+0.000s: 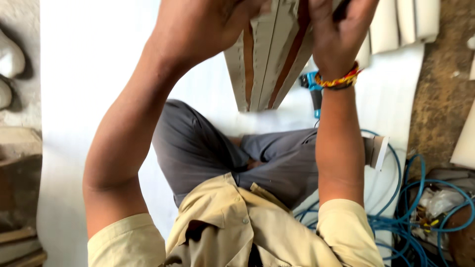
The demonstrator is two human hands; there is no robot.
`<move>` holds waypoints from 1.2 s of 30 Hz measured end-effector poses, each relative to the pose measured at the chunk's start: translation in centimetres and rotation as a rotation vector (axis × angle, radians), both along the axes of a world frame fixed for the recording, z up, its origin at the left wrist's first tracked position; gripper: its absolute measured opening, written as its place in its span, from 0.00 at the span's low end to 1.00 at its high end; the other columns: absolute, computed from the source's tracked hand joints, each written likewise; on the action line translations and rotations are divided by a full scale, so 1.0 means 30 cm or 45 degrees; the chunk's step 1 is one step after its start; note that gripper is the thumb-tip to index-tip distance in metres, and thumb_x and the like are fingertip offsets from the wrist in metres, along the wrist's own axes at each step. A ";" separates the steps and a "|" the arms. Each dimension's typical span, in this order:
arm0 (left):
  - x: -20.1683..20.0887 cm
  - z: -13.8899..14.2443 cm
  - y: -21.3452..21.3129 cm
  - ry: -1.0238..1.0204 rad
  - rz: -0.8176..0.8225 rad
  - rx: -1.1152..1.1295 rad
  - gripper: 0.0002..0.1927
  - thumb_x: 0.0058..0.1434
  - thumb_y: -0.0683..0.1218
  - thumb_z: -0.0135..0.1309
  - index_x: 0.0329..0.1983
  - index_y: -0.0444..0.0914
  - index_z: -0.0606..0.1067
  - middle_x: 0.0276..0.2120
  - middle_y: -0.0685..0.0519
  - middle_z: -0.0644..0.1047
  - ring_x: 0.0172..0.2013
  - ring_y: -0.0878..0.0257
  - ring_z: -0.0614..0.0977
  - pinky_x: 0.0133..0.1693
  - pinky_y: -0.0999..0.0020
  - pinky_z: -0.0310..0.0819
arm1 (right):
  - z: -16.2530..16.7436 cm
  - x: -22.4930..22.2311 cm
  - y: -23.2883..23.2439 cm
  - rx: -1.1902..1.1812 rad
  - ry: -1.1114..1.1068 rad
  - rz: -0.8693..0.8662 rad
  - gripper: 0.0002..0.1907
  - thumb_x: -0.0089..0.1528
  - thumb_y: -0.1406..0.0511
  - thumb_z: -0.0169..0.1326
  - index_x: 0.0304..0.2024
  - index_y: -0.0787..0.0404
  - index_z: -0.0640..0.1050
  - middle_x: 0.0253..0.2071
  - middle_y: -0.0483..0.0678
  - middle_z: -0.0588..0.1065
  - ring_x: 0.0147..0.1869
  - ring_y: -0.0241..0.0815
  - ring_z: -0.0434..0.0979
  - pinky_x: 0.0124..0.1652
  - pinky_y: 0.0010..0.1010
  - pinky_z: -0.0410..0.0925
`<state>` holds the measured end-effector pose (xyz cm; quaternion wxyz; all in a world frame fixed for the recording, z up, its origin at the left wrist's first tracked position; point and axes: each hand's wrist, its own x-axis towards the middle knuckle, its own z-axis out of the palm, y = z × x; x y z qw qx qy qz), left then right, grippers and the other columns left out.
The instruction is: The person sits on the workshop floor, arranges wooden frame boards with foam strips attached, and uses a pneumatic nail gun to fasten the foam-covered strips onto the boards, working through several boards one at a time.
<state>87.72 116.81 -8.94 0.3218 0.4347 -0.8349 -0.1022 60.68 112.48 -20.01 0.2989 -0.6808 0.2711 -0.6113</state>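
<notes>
I sit cross-legged in grey trousers on a white sheet [89, 74]. Both arms are raised in front of me. My left hand [203, 22] grips the left side of a bundle of long white panels with brown wooden edges [267, 59], held upright and close to the camera. My right hand [336, 34], with a red and yellow thread band at the wrist, clasps the bundle's right side. The fingertips of both hands are cut off by the top edge of the view.
A blue power drill [312, 86] lies on the sheet behind my right wrist. Coils of blue hose [410, 217] lie at the lower right on the dirt floor. More white panels [401, 24] rest at the top right. Wooden planks [20, 242] sit at the lower left.
</notes>
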 end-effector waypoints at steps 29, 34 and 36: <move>0.123 0.014 -0.015 0.372 -0.419 -0.195 0.15 0.72 0.39 0.65 0.60 0.34 0.78 0.52 0.46 0.78 0.47 0.53 0.84 0.48 0.64 0.82 | 0.166 0.166 0.066 -0.057 0.150 0.030 0.20 0.77 0.63 0.60 0.62 0.54 0.62 0.56 0.45 0.69 0.49 0.35 0.74 0.48 0.26 0.69; 0.118 0.017 -0.049 0.343 -0.421 -0.174 0.15 0.72 0.39 0.64 0.59 0.34 0.77 0.50 0.46 0.78 0.48 0.52 0.83 0.49 0.63 0.81 | 0.160 0.165 0.044 0.009 0.129 0.023 0.22 0.75 0.62 0.59 0.62 0.53 0.61 0.51 0.47 0.73 0.47 0.34 0.74 0.47 0.25 0.70; 0.116 0.022 -0.063 0.319 -0.433 -0.165 0.15 0.72 0.39 0.64 0.59 0.34 0.77 0.50 0.46 0.78 0.48 0.52 0.83 0.49 0.62 0.81 | 0.157 0.163 0.036 0.029 0.109 0.028 0.22 0.75 0.62 0.59 0.62 0.53 0.61 0.49 0.47 0.72 0.46 0.34 0.73 0.47 0.24 0.69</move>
